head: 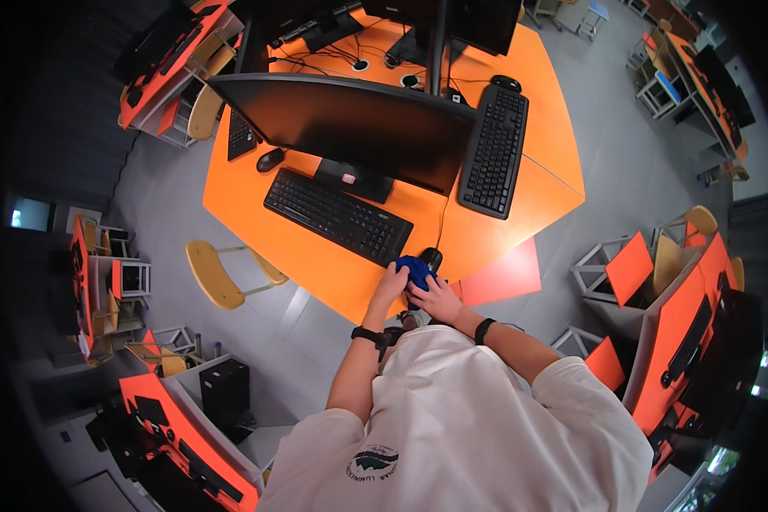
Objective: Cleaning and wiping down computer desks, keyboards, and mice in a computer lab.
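A bunched blue cloth (415,271) is between both hands at the near edge of the orange desk (486,240). My left hand (392,285) grips its left side, and my right hand (436,299) holds its right and lower side. Just beyond the cloth lies a black computer mouse (431,257), partly hidden by it. A black keyboard (338,214) rests to the left of the mouse, in front of a wide black monitor (352,131) with a dark screen. The cloth's underside is hidden.
A second keyboard (494,150) stands at the desk's right, with another mouse (506,83) beyond it. A smaller mouse (270,160) lies at the left. Cables (333,61) run behind the monitor. A wooden chair (214,275) stands left of the desk; a red-orange panel (502,272) is at the right.
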Available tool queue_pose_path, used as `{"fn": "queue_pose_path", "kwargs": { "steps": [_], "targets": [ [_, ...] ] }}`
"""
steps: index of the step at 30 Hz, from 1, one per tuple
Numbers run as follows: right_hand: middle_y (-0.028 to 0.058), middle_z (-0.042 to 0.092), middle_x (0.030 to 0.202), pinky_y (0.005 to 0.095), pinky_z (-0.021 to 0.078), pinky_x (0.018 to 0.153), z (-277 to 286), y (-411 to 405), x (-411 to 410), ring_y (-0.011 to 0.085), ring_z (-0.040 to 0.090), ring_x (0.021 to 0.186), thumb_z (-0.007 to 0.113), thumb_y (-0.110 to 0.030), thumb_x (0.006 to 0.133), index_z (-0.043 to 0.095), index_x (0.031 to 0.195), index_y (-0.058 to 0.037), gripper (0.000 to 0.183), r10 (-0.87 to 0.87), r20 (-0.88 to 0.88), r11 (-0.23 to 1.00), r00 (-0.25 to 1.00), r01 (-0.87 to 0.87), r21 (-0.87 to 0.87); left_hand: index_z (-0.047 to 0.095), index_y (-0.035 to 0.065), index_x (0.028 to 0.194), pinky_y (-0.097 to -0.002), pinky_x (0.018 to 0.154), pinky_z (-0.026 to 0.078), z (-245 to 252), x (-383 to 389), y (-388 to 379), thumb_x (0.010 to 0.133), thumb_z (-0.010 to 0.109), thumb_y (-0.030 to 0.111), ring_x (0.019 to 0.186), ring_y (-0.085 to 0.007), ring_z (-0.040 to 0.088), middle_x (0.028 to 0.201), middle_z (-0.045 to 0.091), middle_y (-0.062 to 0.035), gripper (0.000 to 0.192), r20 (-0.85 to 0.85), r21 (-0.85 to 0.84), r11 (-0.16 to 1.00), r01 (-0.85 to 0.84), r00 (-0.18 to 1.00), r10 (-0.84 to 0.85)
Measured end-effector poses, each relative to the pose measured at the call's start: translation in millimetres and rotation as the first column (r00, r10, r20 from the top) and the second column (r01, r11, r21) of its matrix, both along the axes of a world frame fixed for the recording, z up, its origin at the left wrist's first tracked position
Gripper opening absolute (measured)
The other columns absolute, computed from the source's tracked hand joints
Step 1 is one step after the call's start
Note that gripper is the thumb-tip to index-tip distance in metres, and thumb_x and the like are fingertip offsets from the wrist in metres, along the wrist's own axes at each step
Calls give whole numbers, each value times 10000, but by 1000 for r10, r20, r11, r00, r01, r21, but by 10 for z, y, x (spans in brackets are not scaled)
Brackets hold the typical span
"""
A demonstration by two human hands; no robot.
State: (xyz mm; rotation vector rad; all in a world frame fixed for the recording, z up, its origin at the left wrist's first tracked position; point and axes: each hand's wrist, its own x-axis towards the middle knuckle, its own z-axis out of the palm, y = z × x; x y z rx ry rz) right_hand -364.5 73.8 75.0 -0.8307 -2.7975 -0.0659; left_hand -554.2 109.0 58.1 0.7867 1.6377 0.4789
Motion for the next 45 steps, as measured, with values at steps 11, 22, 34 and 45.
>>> {"fn": "queue_pose_path", "kwargs": {
  "steps": [11,22,34,45],
  "targets": [
    [122,579,1250,436,504,998,110,-145,706,346,572,1198,706,-146,834,692,1191,-152,358,-159,-340,644,927,-163,-747,474,76,1456,-473,989,495,416,316,-13,853,722,458,1209,-380,593,1327,591,-206,756,-540,-3,884,468,743,-395],
    [161,544,1289,481,498,948,65,374,356,406,545,1112,657,-192,889,655,1275,-135,390,-694,-344,676,632,408,-614,546,-120,1305,-476,950,492,74,438,-122,877,771,322,1109,-463,586,1200,579,-316,655,-619,310,801,512,748,-239],
    [53,573,1250,451,573,828,-23,46,745,349,582,1043,695,-161,813,702,1188,-214,378,-458,-167,782,873,306,-543,301,3,1532,-457,973,508,-1,474,-352,980,652,316,1186,-457,573,1402,445,-291,725,-603,334,806,488,768,-215],
    [100,578,1258,468,533,869,-223,-144,451,403,548,1065,717,-123,760,705,1180,-196,427,-656,-254,711,711,468,-525,543,-9,1335,-487,751,556,148,498,-394,957,684,257,853,-415,695,1007,705,-245,484,-650,380,831,407,756,-73]
  ]
}}
